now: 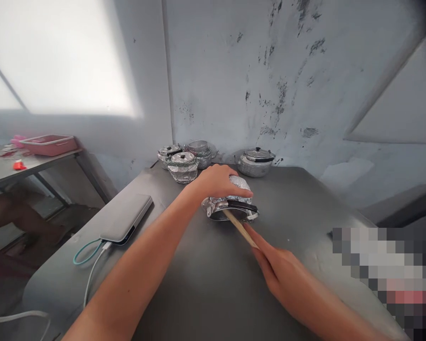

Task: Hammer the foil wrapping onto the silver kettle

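A small silver metal pot (241, 185) lies tipped on the grey table, its open mouth facing me. Curled over its upper side, my left hand (220, 182) grips the pot, thumb toward the rim. A black handle (242, 205) crosses the top of the mouth. My right hand (266, 253) is closed round a flat wooden stick (240, 229), whose far end reaches inside the pot. The pot's inside is dark, so the stick's tip is hidden.
Several small metal pots, one a lidded pot (183, 166), stand at the table's back left. Another lidded pot (257, 162) stands back right. A power bank (127, 219) with cables lies left. A pink basket (50, 145) sits on a neighbouring table; a person's limb shows below.
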Demonstrator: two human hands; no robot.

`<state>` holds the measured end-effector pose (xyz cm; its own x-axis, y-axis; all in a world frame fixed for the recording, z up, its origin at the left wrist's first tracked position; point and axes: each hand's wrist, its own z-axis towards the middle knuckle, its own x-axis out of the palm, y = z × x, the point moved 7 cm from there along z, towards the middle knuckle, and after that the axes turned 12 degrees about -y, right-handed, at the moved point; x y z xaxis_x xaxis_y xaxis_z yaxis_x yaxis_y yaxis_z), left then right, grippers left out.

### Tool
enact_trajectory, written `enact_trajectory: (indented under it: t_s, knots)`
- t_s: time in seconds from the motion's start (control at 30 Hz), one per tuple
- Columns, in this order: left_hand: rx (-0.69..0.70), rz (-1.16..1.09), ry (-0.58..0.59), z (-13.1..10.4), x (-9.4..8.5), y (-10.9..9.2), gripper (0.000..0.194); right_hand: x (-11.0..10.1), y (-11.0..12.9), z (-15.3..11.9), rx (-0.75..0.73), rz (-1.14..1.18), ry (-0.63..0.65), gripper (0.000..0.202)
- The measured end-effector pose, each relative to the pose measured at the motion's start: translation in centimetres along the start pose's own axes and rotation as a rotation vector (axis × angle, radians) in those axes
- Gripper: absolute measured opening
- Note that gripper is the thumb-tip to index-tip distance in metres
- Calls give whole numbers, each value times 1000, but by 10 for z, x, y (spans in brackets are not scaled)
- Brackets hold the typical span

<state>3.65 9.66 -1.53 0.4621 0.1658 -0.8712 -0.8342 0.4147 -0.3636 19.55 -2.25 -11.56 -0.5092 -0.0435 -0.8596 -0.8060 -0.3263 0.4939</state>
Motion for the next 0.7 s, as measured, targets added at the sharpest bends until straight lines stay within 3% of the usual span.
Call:
enact_trajectory:
  t_s: [0.7]
  knots:
    - [17,17,5,1,0,-2,82,1,0,1,24,45,-5,58]
